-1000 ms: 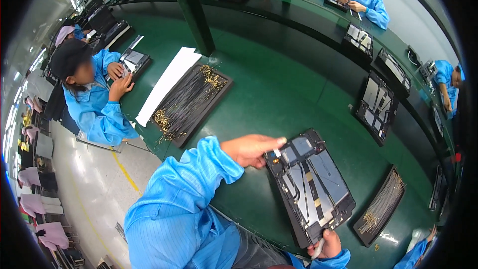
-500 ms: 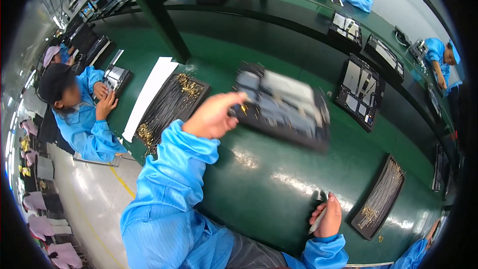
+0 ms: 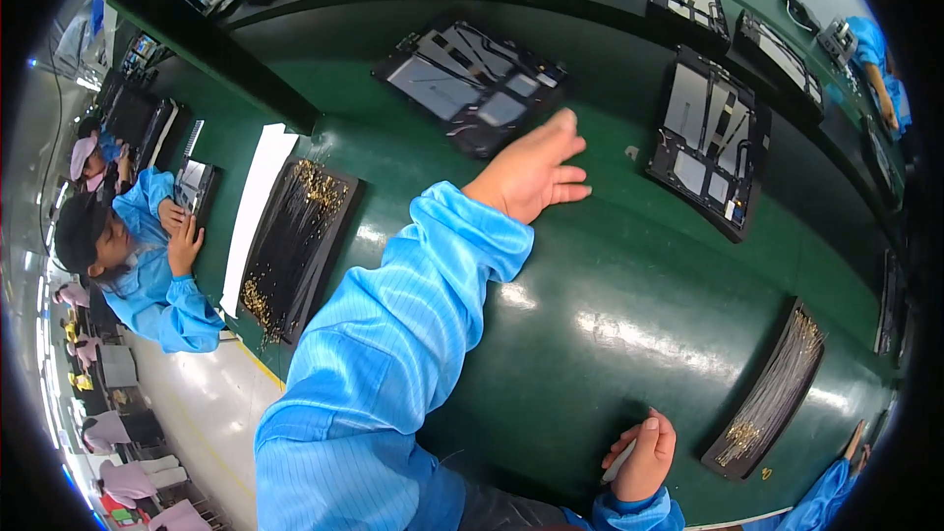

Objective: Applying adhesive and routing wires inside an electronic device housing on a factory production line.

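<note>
My left hand [image 3: 529,169] reaches out over the bench with its fingers apart, holding nothing. Just beyond it lies a black electronic device chassis [image 3: 470,84] with grey battery packs and dark ribbon cables, on the dark strip along the far side. The fingertips are close to its near right corner; whether they touch it I cannot tell. Low in the picture, my right hand [image 3: 646,457] is closed around a slim white pen-like tool [image 3: 619,462], most of which the fingers hide.
A similar chassis [image 3: 703,138] lies to the right, with more behind it. Black trays of thin cables with gold ends stand at left [image 3: 339,236] and right [image 3: 777,403]. White sheets [image 3: 258,211] lie beside the left tray. A green post [image 3: 211,44] rises far left; a co-worker [image 3: 147,256] sits left.
The chassis has moved away, up and to the left, out of my left hand, and lies turned around. The left hand has opened. My right hand stays nearly in place.
</note>
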